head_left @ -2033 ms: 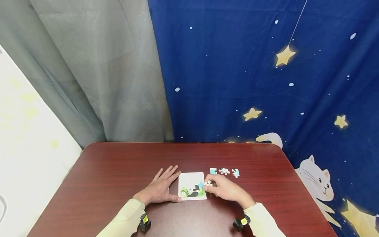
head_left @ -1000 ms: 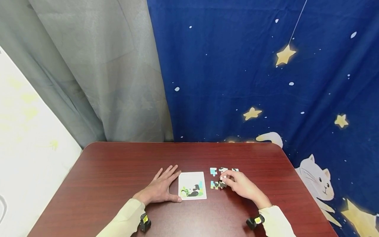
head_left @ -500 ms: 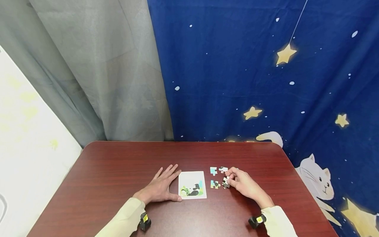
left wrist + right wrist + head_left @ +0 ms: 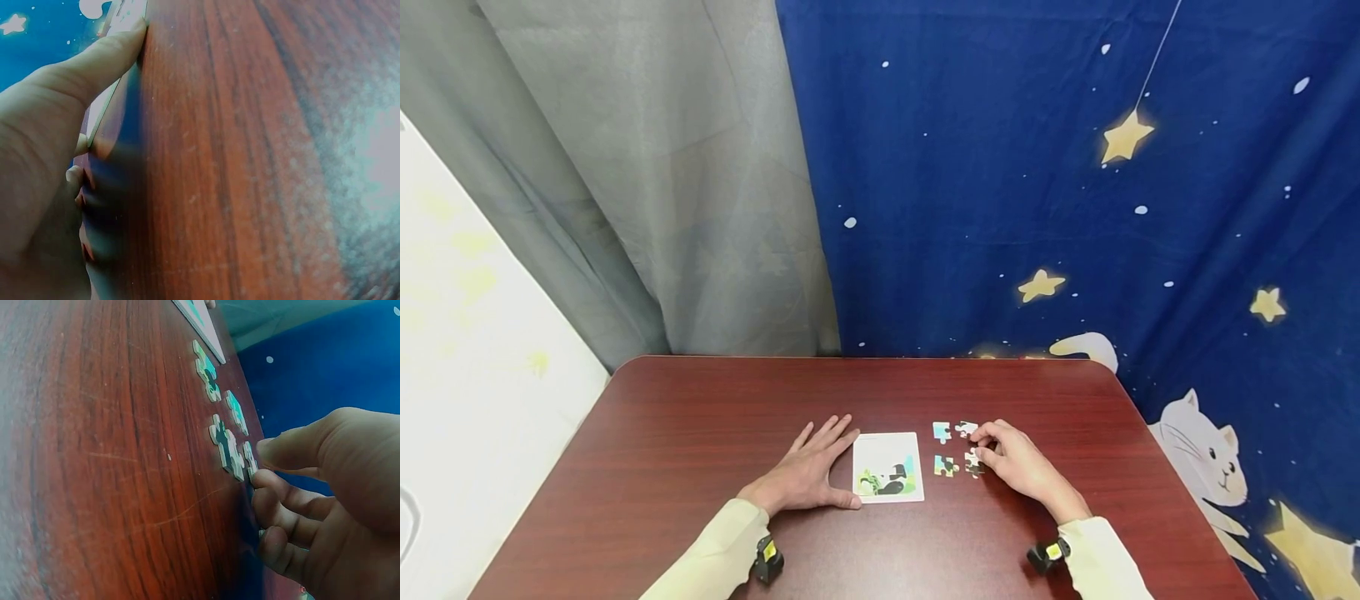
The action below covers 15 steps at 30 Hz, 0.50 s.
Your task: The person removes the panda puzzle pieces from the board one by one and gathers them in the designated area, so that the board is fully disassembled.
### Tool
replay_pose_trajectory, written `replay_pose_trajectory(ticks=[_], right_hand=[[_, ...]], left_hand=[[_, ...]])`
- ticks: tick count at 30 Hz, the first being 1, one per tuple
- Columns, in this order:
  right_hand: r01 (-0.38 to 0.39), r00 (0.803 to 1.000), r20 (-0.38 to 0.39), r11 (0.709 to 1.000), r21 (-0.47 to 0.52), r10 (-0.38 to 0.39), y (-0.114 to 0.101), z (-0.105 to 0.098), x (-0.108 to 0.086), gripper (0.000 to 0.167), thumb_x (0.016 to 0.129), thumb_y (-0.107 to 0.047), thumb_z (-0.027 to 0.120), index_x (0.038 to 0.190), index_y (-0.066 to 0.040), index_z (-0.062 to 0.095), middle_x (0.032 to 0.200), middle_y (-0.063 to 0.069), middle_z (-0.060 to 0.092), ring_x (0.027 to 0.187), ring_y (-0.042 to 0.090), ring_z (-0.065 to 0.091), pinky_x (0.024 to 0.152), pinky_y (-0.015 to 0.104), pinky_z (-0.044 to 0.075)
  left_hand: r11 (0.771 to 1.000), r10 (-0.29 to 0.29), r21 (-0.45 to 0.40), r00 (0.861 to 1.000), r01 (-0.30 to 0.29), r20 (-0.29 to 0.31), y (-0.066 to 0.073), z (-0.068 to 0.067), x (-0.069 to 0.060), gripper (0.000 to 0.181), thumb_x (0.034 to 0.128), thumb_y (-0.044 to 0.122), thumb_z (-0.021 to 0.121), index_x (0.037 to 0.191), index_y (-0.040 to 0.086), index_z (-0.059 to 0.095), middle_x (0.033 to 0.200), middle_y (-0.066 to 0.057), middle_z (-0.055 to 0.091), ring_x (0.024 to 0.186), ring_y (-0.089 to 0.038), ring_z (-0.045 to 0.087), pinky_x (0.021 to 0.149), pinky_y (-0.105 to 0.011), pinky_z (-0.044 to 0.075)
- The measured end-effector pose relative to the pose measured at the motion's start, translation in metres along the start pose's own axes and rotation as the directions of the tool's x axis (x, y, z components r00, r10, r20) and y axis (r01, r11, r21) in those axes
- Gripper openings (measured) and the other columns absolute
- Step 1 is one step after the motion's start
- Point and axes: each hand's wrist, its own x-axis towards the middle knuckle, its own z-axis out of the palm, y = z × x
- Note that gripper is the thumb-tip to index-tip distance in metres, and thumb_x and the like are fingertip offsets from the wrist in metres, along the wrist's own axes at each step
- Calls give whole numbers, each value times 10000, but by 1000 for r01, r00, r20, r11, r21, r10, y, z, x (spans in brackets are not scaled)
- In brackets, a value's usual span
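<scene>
My left hand (image 4: 808,475) rests with spread fingers at the left side of a square puzzle board (image 4: 880,446); its thumb (image 4: 119,50) touches the board's edge in the left wrist view. The board's lower part shows a panda picture. My right hand (image 4: 1018,467) hovers at the loose pieces, thumb and fingers loosely bent. Closest to it are a black-and-white puzzle piece (image 4: 226,449) and a white one (image 4: 966,429). A blue-and-white piece (image 4: 942,432) and a blue, green and black piece (image 4: 944,466) lie between them and the board. Whatever lies beneath the right hand is hidden.
Everything lies on a reddish-brown table (image 4: 737,400). A grey curtain (image 4: 700,208) and a blue star-patterned curtain (image 4: 940,208) hang behind its far edge. A black wrist camera (image 4: 767,560) sits on each wrist.
My right hand has moved right from the board to the loose pieces, bringing a piece there. The black-and-white piece has turned slightly and lies free of the fingers. My left hand stays put.
</scene>
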Motion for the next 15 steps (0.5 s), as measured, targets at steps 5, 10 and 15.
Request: replay_pose_trajectory(ticks=[5, 10, 15], right_hand=[[-21, 1000, -9, 1000, -4, 21, -5, 2, 0, 127, 1004, -78, 705, 1126, -101, 734, 1011, -10, 663, 702, 20, 524, 674, 195, 474], [25, 1000, 10, 1000, 7, -25, -14, 6, 1, 116, 1000, -83, 710, 1112, -90, 739, 992, -14, 662, 678, 10, 520, 660, 195, 474], [49, 997, 55, 998, 27, -50, -26, 14, 6, 122, 1012, -79, 693, 1128, -81, 732, 1005, 0, 647, 659, 14, 527, 631, 198, 482]], left_hand=[[1000, -2, 2, 1000, 2, 0, 0, 1, 1, 1143, 791, 695, 830, 1671, 132, 368, 1800, -117, 210, 1684, -366, 172, 1340, -673, 103], [1000, -5, -9, 1000, 5, 3, 0, 1, 2, 1142, 792, 703, 825, 1673, 139, 367, 1801, -115, 206, 1686, -361, 167, 1342, -670, 100], [1000, -8, -14, 1000, 8, 3, 0, 2, 2, 1140, 790, 701, 827, 1671, 140, 371, 1802, -110, 206, 1687, -356, 166, 1342, -669, 101]])
